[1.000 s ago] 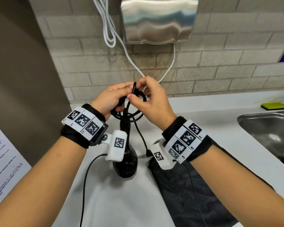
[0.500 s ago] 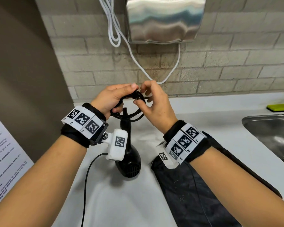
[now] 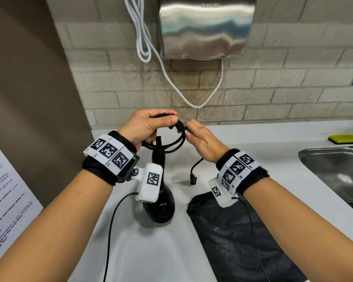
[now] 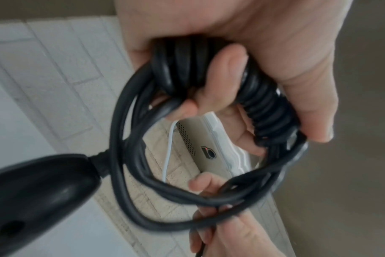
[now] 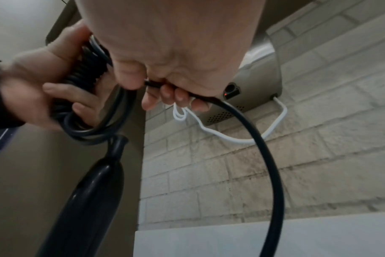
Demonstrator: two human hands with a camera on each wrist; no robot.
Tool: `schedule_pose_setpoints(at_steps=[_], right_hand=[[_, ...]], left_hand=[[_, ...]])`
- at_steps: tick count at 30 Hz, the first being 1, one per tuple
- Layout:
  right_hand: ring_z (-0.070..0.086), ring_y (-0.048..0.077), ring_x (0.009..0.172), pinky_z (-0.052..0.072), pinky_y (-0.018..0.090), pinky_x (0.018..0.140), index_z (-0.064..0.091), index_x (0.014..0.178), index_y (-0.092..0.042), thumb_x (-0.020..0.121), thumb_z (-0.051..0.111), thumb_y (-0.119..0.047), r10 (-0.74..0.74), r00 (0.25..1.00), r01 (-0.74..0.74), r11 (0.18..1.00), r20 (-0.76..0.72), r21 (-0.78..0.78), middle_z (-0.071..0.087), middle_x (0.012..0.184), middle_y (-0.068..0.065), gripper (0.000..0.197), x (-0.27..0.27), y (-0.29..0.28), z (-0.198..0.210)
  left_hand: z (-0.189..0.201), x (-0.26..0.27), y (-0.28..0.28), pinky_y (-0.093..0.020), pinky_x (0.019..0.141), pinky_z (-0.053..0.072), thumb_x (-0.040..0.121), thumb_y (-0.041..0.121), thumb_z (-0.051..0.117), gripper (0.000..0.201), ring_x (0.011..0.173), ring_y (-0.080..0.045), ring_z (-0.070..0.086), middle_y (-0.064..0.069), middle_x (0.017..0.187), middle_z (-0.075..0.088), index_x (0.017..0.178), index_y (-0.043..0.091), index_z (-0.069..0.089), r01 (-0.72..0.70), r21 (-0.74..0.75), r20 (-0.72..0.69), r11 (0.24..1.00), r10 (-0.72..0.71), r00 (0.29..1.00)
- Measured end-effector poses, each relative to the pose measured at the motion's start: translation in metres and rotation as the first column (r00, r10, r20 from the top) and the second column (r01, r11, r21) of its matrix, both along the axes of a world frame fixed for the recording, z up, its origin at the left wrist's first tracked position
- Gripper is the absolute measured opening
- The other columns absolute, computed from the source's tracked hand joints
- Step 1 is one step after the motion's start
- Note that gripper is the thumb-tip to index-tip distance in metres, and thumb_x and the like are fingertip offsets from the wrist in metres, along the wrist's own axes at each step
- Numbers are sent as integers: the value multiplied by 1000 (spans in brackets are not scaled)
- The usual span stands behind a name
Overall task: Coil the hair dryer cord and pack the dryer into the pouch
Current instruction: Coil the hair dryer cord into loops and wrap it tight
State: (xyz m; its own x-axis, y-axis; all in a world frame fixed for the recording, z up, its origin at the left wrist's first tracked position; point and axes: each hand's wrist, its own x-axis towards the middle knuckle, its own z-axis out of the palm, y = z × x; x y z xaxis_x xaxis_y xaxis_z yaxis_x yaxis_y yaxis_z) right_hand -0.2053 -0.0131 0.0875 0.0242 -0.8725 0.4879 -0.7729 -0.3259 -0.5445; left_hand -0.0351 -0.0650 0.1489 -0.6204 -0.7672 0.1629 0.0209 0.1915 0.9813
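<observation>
A black hair dryer [image 3: 161,204] hangs by its cord below my hands, above the counter. Its black cord [image 3: 167,142] is looped into a coil with tight wraps around it. My left hand [image 3: 149,126] grips the top of the coil [image 4: 187,69], fingers curled round the wrapped part. My right hand [image 3: 200,137] pinches the free end of the cord [image 5: 264,147] beside the coil. The plug [image 3: 193,180] dangles under my right wrist. A black pouch [image 3: 232,241] lies flat on the counter at the right front.
A steel hand dryer [image 3: 206,27] with a white cable [image 3: 171,78] hangs on the brick wall ahead. At the right is a steel sink [image 3: 334,174] with a green sponge [image 3: 344,138] behind it. A printed sheet [image 3: 6,202] is on the brown wall at the left.
Both hands have dropped lower and spread slightly apart. The right hand moved from the top of the coil to its right side, and the plug end now hangs free.
</observation>
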Motion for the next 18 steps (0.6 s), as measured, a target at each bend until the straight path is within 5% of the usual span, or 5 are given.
schedule_pose_setpoints(at_steps=[3,10,18], right_hand=[[43,13,86,33,25,78,57,106,-2,92,32,-28,-55,997,52,997,-54,-60,42,83,-6,39,-2,1,7],[52,25,82,39,32,75,63,91,-3,90,46,-19,-287,958,277,938,-15,-210,47,80,-2,23,4,3,24],[43,13,76,33,29,72,65,87,-5,85,46,-20,-317,946,322,881,73,-348,44,75,-4,25,14,5,32]], left_hand=[[3,0,4,-11,30,18,87,15,57,11,23,-1,28,8,52,65,79,17,64,-5,27,-21,1000,5,1000],[8,0,4,-17,37,20,88,18,55,13,24,-2,25,8,52,64,78,17,64,-52,59,66,997,48,997],[9,1,1,-12,34,26,87,18,56,14,27,-2,29,6,82,64,88,28,66,-21,-97,300,995,49,953]])
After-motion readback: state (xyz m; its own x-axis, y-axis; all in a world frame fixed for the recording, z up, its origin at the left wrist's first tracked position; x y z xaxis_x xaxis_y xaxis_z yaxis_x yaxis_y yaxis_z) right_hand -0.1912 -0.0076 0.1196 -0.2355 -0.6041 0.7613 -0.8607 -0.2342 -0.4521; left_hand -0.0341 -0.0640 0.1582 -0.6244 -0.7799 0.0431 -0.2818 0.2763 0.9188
